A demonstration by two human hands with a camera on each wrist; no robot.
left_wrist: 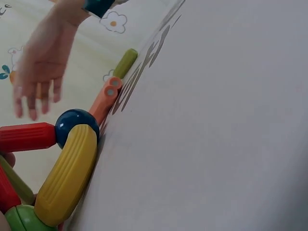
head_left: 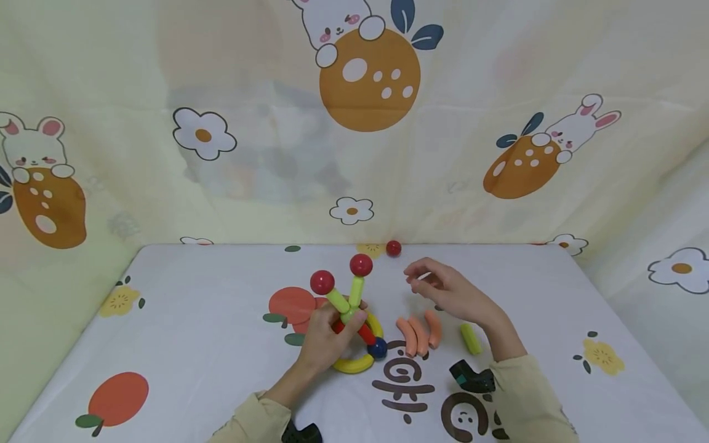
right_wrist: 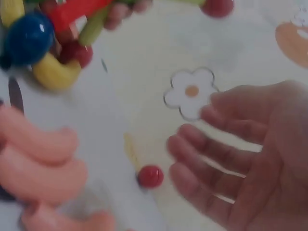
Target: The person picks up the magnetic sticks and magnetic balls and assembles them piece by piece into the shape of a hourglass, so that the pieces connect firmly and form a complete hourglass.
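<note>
My left hand grips a magnetic stick-and-ball construction near its green ball. Two light green sticks rise from there, each topped by a red ball. Lower down, red sticks and curved yellow sticks meet around a blue ball. My right hand hovers over the table to the right of the construction, fingers relaxed and slightly bent, holding nothing. In the right wrist view its palm shows, apart from a loose red ball. My left fingers partly hide the construction's middle.
Several curved peach sticks lie side by side right of the construction. A short light green stick lies farther right. The loose red ball sits by the table's far edge, before a printed curtain. The cloth carries fruit prints.
</note>
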